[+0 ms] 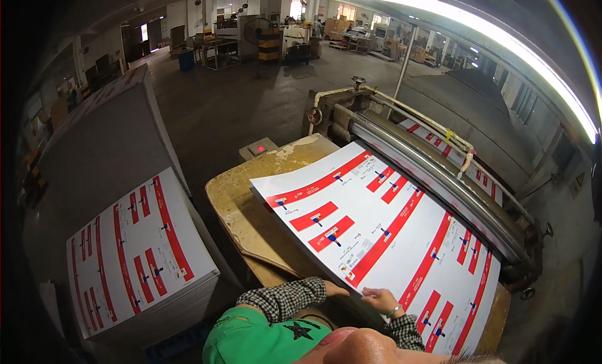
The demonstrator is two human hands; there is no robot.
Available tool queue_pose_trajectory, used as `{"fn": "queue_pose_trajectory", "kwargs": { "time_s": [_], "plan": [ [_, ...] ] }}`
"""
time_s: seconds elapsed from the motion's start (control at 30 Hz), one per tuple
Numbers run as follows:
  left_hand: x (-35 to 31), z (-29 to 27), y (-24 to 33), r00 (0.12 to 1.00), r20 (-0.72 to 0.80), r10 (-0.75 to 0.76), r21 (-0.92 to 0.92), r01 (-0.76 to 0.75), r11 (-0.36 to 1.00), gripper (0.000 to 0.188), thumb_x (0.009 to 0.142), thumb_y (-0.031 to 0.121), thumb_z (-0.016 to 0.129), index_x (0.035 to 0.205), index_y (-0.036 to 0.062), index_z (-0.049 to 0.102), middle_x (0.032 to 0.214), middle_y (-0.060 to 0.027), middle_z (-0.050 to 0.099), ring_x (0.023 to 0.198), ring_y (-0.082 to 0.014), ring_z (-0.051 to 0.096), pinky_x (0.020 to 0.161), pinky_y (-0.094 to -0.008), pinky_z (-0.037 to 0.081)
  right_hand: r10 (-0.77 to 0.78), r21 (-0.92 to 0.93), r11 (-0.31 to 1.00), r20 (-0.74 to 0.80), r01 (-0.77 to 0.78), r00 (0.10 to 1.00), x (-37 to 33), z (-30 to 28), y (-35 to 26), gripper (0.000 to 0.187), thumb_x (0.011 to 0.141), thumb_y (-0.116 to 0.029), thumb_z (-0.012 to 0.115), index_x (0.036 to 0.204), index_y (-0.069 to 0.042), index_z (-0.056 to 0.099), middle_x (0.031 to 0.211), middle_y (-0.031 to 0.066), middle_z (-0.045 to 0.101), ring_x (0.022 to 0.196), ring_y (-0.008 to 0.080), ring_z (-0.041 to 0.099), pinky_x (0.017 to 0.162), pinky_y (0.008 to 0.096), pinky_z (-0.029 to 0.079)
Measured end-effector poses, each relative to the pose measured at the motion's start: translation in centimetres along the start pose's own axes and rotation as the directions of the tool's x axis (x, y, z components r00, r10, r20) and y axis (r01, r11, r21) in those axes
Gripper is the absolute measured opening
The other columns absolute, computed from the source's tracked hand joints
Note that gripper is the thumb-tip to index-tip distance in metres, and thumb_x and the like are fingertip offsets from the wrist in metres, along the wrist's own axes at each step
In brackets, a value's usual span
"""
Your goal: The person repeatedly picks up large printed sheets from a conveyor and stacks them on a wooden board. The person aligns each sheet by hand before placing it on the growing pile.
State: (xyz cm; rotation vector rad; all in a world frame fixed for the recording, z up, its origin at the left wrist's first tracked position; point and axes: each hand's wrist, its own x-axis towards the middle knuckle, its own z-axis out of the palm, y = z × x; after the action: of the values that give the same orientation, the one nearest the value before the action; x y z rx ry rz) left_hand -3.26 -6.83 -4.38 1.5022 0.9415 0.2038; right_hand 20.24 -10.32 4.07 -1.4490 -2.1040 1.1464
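A large white printed sheet [407, 238] with red bands and small blue marks lies on a worn wooden feed table [235, 195]. Its far right side meets the metal rollers [433, 182] of a machine. My right hand [381, 300], with a bracelet at the wrist, is closed at the near edge of this sheet, fingertips curled against it. Beside it, my left hand [337, 289] stretches its fingers to the right, close to the same edge; part of it is hidden. Both forearms wear checked sleeves.
On the left stands a tall stack of similar printed sheets [135, 251], with a larger grey-sided stack [113, 132] behind it. A small box with a lit red button [258, 149] sits beyond the table. Pipes [433, 116] and a handwheel [315, 116] flank the rollers.
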Motion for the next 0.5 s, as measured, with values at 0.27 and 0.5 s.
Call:
{"fn": "queue_pose_trajectory", "kwargs": {
  "time_s": [0.27, 0.5],
  "plan": [
    [-0.6, -0.5, 3.6, 0.999, -0.003, 0.05, -0.162, -0.05, 0.985, 0.077, 0.069, 0.058, 0.065, 0.12, 0.001, 0.053, 0.122, -0.0135, 0.054, 0.115, -0.0229, 0.046, 0.1, -0.0309, 0.033, 0.073, -0.184, 0.979, -0.103, -0.091, 0.992, 3.7, -0.8, 2.2, 0.063, 0.073, -0.039, 0.067, 0.116, 0.003, 0.053, 0.119, 0.0222, 0.054, 0.111, 0.0314, 0.051, 0.093, 0.0356, 0.041],
    [-1.1, -1.4, 5.0, 0.97, 0.169, 0.177, -0.203, -0.142, 0.969, 0.079, 0.069, 0.06, 0.064, 0.121, 0.0011, 0.052, 0.124, -0.0149, 0.052, 0.117, -0.0234, 0.045, 0.1, -0.0313, 0.033, -0.167, -0.354, 0.923, -0.011, 0.153, 0.986, 1.2, 0.0, 0.3, 0.065, 0.068, -0.038, 0.07, 0.115, 0.002, 0.052, 0.113, 0.0225, 0.055, 0.104, 0.0327, 0.053, 0.091, 0.0358, 0.042]
  ]
}}
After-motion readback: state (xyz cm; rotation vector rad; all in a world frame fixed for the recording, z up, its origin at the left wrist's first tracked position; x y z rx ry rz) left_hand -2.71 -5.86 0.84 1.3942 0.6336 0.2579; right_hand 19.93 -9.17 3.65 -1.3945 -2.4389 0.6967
